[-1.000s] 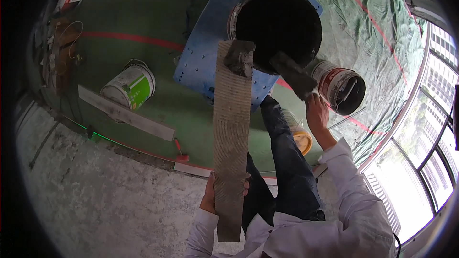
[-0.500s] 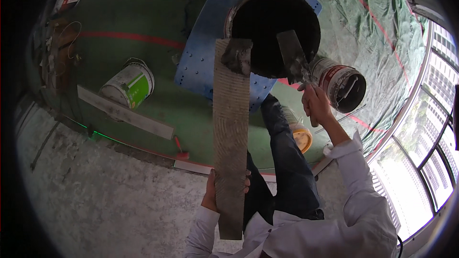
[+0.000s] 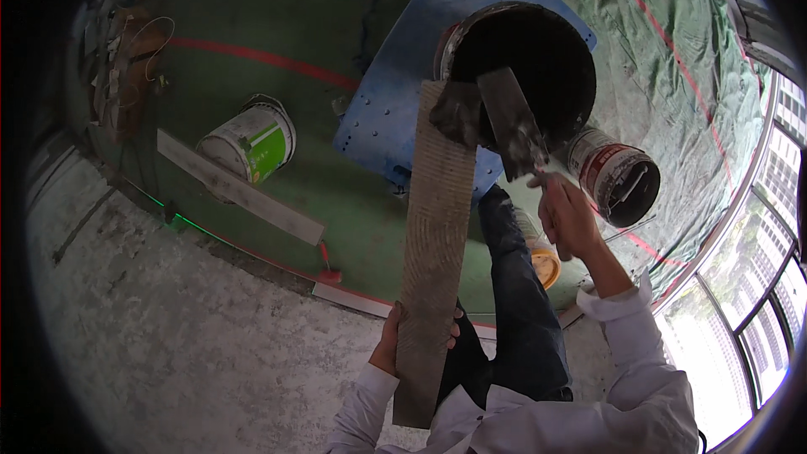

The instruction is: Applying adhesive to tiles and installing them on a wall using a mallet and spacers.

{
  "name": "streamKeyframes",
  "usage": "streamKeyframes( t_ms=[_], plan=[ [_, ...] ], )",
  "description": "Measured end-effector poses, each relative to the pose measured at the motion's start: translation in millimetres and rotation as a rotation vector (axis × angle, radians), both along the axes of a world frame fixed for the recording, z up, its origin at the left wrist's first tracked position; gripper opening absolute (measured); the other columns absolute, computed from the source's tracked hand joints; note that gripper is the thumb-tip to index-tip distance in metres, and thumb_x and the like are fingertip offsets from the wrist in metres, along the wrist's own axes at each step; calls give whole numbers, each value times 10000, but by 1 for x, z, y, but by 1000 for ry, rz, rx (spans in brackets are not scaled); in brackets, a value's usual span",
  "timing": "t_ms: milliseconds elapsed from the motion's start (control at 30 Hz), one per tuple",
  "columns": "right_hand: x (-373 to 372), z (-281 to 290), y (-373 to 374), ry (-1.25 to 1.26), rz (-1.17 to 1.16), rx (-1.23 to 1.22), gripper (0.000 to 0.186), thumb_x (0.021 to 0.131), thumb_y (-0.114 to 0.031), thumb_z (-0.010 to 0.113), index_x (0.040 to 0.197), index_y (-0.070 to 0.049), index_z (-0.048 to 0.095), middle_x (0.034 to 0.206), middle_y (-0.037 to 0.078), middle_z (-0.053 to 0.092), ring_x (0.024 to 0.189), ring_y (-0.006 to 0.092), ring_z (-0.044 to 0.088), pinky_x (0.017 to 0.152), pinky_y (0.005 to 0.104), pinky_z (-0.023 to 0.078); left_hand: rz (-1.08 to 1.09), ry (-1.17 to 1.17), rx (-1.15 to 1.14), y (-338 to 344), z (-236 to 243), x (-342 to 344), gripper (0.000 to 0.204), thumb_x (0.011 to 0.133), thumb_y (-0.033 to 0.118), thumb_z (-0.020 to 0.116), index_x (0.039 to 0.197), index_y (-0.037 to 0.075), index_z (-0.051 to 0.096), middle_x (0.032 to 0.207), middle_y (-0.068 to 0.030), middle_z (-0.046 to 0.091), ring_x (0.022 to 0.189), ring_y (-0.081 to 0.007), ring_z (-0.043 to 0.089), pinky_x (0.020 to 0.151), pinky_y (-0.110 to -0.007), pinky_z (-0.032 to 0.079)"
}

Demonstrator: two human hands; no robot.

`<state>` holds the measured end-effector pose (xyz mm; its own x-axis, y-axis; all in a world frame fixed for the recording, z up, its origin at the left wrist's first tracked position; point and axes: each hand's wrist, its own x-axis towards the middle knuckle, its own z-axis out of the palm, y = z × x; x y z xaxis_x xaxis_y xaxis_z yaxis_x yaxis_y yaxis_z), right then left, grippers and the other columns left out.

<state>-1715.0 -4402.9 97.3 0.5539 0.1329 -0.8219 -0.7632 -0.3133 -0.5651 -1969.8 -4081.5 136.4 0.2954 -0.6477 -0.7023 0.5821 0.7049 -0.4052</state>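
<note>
My left hand (image 3: 389, 340) is wrapped round the lower part of a long, narrow grey strip (image 3: 435, 244), with fingers showing at its right edge. Fine ridges run across the strip's upper face. A dark lump of paste (image 3: 456, 113) sits on its far end, which overlaps the near rim of a large bucket (image 3: 447, 44). My right hand (image 3: 572, 217) grips the handle of a trowel (image 3: 514, 118). The trowel's flat, smeared blade lies over the bucket mouth, its left edge at or just above the paste; contact is unclear. The bucket's inside is too dark to make out.
Under the bucket is a blue studded board (image 3: 370, 109). An open pail (image 3: 618, 176) with something inside lies to the right, near an orange-lidded tub (image 3: 545, 267). A white-and-green bucket (image 3: 252, 147) and a pale plank (image 3: 239, 189) lie left on green sheeting. Windows (image 3: 723, 319) stand right.
The strip has tilted, its far end swinging right. The trowel blade has come back left and nearer, from over the bucket to the paste. The whole view has also shifted.
</note>
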Motion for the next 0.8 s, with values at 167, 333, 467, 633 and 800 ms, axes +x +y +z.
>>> streamKeyframes(
  t_ms=[167,333,467,633,800],
  plan=[
    [10,-11,-10,148,-70,-79,436,1166,-440,490,1244,-50,666,651,1,537,472,81,488,460,278,386,-36,52,79,-1,10,14,1210,883,957,484,1522,-70,497,1259,-245,684,1039,-352,716,897,-467,608],
    [24,22,-44,-171,312,-492,410,1134,-416,574,1208,-33,700,655,26,587,495,111,512,487,326,384,0,24,-52,23,14,-17,1213,890,954,465,1510,-88,510,1209,-250,701,1042,-343,723,899,-445,616],
    [73,66,-53,56,253,-271,366,1153,-378,536,1249,-66,702,666,5,566,486,102,481,452,281,356,-33,38,19,40,15,-31,1216,904,931,476,1515,-120,494,1222,-263,703,1054,-351,727,904,-445,622],
    [78,71,-44,87,159,-109,366,1181,-386,487,1252,-75,666,669,-7,553,469,87,474,430,256,357,-40,37,-41,47,6,-34,1151,946,845,517,1525,-149,463,1246,-283,700,1061,-376,732,903,-454,635],
    [91,70,-18,135,271,-8,418,1199,-382,441,1148,-44,681,619,-8,504,411,85,421,383,254,327,-145,-25,53,41,13,-17,992,1017,733,502,1585,-78,443,1350,-303,675,1083,-414,731,912,-476,644]
  ],
)
